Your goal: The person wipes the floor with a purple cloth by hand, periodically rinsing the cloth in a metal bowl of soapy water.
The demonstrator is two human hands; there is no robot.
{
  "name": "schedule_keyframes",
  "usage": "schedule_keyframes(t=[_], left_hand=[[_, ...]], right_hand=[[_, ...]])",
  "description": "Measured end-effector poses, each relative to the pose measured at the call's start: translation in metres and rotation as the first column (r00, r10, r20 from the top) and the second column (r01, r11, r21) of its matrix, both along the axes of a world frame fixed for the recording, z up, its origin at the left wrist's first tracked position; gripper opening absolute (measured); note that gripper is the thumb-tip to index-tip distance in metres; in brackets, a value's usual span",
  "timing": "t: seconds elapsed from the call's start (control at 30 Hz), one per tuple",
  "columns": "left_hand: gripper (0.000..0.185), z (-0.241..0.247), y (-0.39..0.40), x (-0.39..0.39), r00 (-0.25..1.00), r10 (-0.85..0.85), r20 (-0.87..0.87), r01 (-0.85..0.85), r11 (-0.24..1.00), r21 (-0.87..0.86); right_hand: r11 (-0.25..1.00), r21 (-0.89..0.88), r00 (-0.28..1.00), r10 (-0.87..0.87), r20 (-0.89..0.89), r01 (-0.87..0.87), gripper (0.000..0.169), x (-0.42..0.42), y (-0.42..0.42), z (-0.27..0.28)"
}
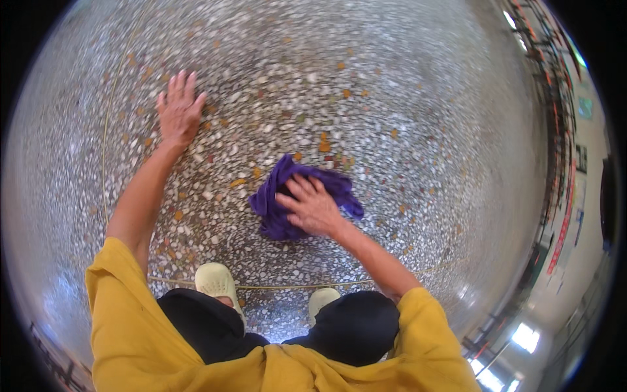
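Observation:
My right hand (311,206) holds a crumpled purple cloth (272,196) down against the terrazzo floor (274,112), its fingers spread over the folds. The cloth bunches up around the fingers and trails out to the right of them. Farther forward and to the left, my left hand (180,110) rests palm down on the speckled floor. Its fingers are apart, and it holds nothing.
Pale yellow clogs (214,279) are on my feet, beside my bent knees in dark trousers (355,328). A thin dividing strip (294,286) crosses the floor near the toes. Dark metal racks or furniture (551,122) line the far right, partly blurred.

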State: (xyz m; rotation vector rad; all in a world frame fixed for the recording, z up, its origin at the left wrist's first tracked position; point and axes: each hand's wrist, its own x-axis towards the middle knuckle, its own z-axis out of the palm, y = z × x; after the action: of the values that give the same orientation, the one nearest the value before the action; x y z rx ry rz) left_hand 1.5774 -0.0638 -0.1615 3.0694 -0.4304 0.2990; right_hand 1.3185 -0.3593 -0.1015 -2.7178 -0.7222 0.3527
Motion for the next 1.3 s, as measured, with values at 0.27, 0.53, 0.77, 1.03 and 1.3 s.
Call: schedule_keyframes(t=[0.27,0.53,0.77,1.03,1.3], left_hand=[[0.056,0.008,-0.004,-0.003,1.0,0.017,-0.022,-0.02,0.991,-0.131],[0.054,0.006,-0.007,-0.003,0.999,0.026,-0.029,-0.032,0.974,-0.224],[0.057,0.013,0.005,-0.001,0.998,0.026,-0.053,-0.047,0.898,-0.438],[0.056,0.016,0.003,-0.001,0.997,-0.006,-0.076,-0.033,0.867,-0.497],[0.056,0.017,0.007,0.001,0.996,-0.004,-0.095,-0.037,0.905,-0.425]], right_hand=[[0.998,-0.035,0.928,-0.041,0.37,0.058,0.062,0.217,0.055,-0.024],[0.847,-0.055,0.802,-0.478,0.359,0.529,0.069,0.369,0.035,-0.069],[0.923,-0.266,0.871,-0.127,0.474,0.279,0.053,0.276,0.112,-0.049],[0.902,-0.24,0.928,0.317,-0.194,-0.359,0.062,0.145,0.108,0.017],[0.996,-0.084,0.987,-0.023,0.161,0.037,0.063,0.233,0.107,-0.011]])
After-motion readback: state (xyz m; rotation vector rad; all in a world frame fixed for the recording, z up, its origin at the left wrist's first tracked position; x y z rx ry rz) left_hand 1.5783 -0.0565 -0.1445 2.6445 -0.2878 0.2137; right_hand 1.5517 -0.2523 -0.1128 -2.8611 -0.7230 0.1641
